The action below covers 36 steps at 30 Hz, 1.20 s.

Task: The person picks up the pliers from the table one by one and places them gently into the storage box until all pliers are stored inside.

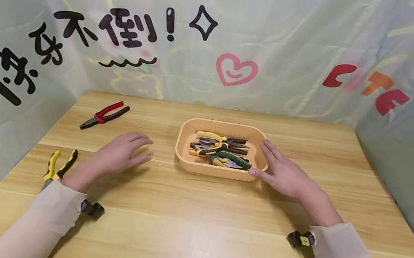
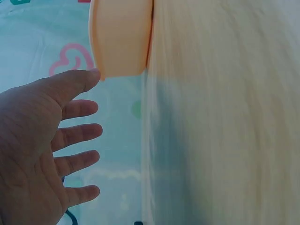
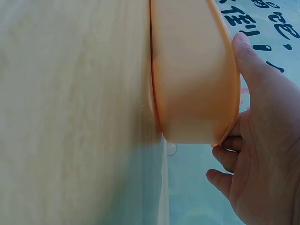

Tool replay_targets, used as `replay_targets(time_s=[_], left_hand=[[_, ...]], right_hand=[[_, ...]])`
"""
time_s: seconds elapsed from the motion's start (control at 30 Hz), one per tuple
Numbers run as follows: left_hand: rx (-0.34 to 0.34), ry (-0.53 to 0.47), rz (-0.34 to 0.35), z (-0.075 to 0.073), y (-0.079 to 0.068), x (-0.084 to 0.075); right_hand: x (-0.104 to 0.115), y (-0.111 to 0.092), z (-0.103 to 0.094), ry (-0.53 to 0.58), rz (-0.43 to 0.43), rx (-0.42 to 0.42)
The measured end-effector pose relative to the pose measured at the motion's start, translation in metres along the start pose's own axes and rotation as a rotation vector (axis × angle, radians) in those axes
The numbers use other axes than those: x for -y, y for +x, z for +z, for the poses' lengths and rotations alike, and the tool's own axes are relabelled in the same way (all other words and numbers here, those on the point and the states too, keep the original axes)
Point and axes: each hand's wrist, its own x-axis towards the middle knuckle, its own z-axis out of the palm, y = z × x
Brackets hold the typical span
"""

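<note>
A light orange plastic tray (image 1: 216, 171) stands near the back middle of the table. Several pliers lie piled in it, among them one with green handles (image 1: 237, 158) and one with yellow handles (image 1: 207, 135). My right hand (image 1: 284, 171) rests against the tray's right end, thumb at the front corner and fingers along the side. In the right wrist view the thumb lies at the tray's rim (image 3: 236, 79), with some fingertips partly hidden behind it. Left of the tray, apart from it, my left hand (image 1: 120, 153) hovers with spread fingers, holding nothing.
Red-and-black pliers (image 1: 99, 119) lie at the table's back left. Nearer, yellow-and-black pliers (image 1: 56, 172) are partly hidden by the left sleeve (image 1: 49, 212). A printed cloth (image 1: 288, 37) hangs behind the wooden table (image 1: 193, 236) and along its sides.
</note>
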Motion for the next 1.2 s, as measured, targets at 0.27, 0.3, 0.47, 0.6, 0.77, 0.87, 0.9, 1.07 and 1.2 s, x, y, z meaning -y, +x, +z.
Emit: replay_targets(time_s=[0.27,0.3,0.47,0.6,0.77,0.87,0.9,1.07,1.2], left_hand=[[0.002,0.009,-0.043,-0.005,-0.014,0.010],[0.005,0.008,-0.050,-0.005,-0.016,0.011],[0.006,0.004,-0.093,-0.006,-0.025,0.019],[0.020,-0.001,-0.132,-0.007,-0.033,0.026],[0.022,0.001,-0.164,-0.010,-0.043,0.033],[0.015,-0.001,-0.184,-0.012,-0.050,0.040],[0.013,-0.004,-0.192,-0.013,-0.052,0.043],[0.002,-0.011,-0.237,-0.014,-0.067,0.059],[-0.002,-0.010,-0.284,-0.018,-0.078,0.070]], right_hand=[[0.000,0.000,0.000,-0.003,-0.001,-0.004],[0.000,0.000,0.000,-0.004,-0.001,-0.005],[0.000,-0.001,0.000,-0.002,-0.001,-0.006],[0.000,-0.001,0.000,0.000,-0.003,-0.005],[0.001,-0.001,0.000,0.002,-0.003,-0.004],[0.001,-0.001,0.001,0.004,-0.003,-0.003],[0.001,-0.001,0.000,0.005,-0.003,-0.003],[0.000,-0.001,0.001,0.007,-0.003,-0.006],[0.000,-0.001,0.001,0.007,0.001,-0.006]])
